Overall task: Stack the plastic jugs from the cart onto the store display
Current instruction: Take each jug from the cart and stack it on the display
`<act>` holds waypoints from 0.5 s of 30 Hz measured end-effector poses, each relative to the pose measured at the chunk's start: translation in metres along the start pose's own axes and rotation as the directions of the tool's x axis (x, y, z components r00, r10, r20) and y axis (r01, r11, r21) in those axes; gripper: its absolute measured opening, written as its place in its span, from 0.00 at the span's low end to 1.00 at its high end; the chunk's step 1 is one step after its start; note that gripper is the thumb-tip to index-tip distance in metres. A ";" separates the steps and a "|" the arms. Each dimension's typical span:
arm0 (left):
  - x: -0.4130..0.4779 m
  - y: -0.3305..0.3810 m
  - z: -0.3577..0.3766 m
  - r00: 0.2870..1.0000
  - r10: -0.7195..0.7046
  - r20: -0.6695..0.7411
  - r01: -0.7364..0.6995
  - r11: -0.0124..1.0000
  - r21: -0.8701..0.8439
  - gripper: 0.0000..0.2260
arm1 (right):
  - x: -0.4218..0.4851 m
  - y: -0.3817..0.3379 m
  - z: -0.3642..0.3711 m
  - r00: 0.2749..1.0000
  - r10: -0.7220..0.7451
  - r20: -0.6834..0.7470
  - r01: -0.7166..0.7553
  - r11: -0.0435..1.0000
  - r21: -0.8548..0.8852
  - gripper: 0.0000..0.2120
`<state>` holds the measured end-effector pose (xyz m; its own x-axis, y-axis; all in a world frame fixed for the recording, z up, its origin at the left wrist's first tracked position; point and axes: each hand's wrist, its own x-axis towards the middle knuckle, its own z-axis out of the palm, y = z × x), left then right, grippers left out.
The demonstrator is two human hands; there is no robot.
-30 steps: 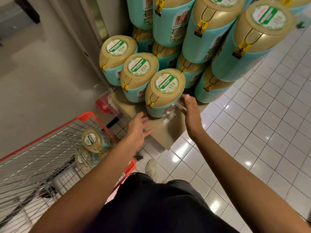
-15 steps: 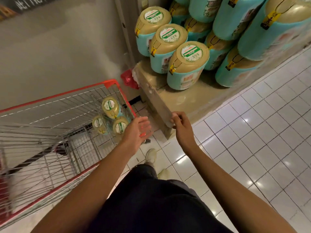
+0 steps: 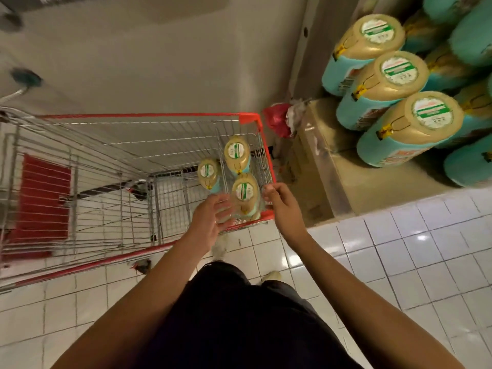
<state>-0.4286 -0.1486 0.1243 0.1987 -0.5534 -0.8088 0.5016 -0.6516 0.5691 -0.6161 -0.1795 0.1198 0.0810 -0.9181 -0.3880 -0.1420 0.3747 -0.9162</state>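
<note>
head | three jugs (image 3: pixel 236 155) upright in cart (image 3: pixel 247 118), near-right corner | nearest jug (image 3: pixel 244 193) sits between both hands | left hand (image 3: pixel 210 222) spread, holding nothing, just left of it; contact blurred | right hand (image 3: pixel 282 206) fingers curled at cart's right rim, can't tell if gripping | display jugs (image 3: pixel 415 129) stacked far right on platform (image 3: pixel 338 166), well apart from hands

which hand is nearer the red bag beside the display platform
Right. The right hand is at the corner of the cart, just below the red bag in view; the left hand is farther left, at the near rim.
</note>
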 end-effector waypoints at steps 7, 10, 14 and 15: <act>0.063 0.049 -0.061 0.996 -0.062 -0.057 0.061 0.998 -0.014 0.12 | 0.063 -0.017 0.104 0.994 0.082 0.071 -0.073 0.990 -0.119 0.10; 0.101 0.065 -0.086 0.993 -0.106 -0.054 0.108 0.993 0.039 0.12 | 0.096 -0.016 0.148 0.987 0.134 0.085 -0.122 0.983 -0.134 0.06; 0.154 0.076 -0.116 0.976 -0.203 -0.083 0.210 0.974 0.090 0.10 | 0.148 0.003 0.203 0.976 0.214 0.048 -0.200 0.960 -0.198 0.07; 0.168 0.075 -0.122 0.968 -0.234 -0.088 0.242 0.964 0.107 0.08 | 0.162 0.010 0.216 0.973 0.230 0.037 -0.217 0.953 -0.211 0.06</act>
<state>-0.2552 -0.2272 0.0130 0.1490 -0.3382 -0.9292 0.4421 -0.8178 0.3685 -0.3912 -0.2962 0.0263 0.0824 -0.8021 -0.5915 -0.3606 0.5293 -0.7680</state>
